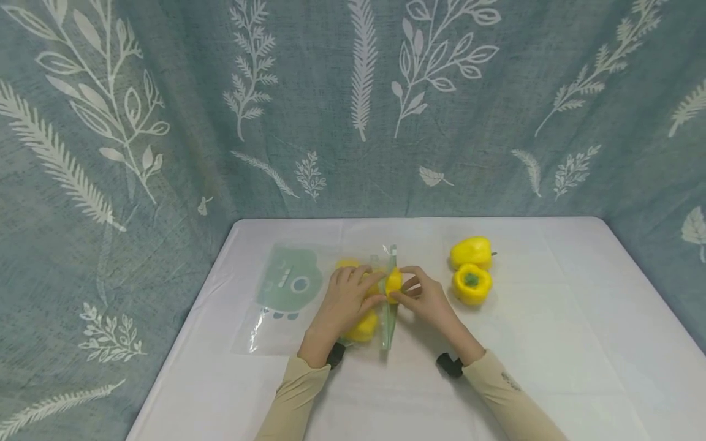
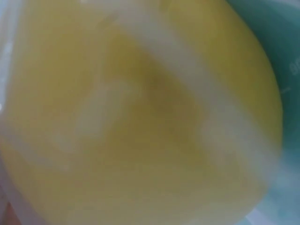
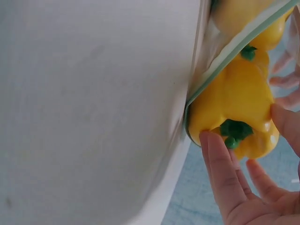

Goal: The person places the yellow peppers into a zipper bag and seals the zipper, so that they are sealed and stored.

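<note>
The right hand (image 1: 427, 300) bends its thumb and fingers round a glossy yellow bell pepper (image 3: 239, 98) with a green stem, at the green-edged mouth of a clear, green-printed plastic bag (image 1: 289, 278). The left hand (image 1: 344, 300) partly hides yellow peppers inside (image 1: 361, 329); whether its fingers grip the plastic, I cannot tell. The left wrist view is mostly yellow blur.

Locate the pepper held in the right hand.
In the head view, that pepper is at the mouth of the clear bag, left of two loose peppers.
</note>
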Motion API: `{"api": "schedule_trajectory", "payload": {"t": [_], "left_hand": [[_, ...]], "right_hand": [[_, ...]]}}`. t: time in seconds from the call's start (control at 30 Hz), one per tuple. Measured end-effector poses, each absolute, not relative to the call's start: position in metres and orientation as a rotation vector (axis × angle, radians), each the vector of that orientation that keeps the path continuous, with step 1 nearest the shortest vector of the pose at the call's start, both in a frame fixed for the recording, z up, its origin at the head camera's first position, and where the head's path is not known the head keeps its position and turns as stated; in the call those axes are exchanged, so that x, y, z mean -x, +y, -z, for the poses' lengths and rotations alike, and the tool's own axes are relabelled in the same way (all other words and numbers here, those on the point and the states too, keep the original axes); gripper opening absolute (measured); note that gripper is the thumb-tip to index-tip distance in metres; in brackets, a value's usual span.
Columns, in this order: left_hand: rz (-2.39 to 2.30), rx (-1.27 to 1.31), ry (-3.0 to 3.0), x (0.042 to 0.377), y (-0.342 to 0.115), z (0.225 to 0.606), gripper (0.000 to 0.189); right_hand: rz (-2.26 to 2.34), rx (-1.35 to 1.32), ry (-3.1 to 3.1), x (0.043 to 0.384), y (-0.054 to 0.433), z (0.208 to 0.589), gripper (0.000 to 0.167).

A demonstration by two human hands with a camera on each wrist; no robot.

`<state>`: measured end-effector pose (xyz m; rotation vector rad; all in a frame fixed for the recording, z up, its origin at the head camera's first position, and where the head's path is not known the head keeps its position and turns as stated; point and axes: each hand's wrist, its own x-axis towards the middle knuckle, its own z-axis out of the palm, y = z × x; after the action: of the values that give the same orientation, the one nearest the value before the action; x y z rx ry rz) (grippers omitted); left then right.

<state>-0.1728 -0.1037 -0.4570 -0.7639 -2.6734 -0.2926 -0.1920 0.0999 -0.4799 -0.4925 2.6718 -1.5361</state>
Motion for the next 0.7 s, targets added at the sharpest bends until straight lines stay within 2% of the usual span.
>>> {"api": "schedule_trajectory", "payload": {"t": [0.7], "left_hand": [[0.310,0.764,-2.697,0.172,-0.103,0.459,0.048]], "right_hand": [[1.629,0.345,2.506,0.192,0.093,0.484,0.044]]}}
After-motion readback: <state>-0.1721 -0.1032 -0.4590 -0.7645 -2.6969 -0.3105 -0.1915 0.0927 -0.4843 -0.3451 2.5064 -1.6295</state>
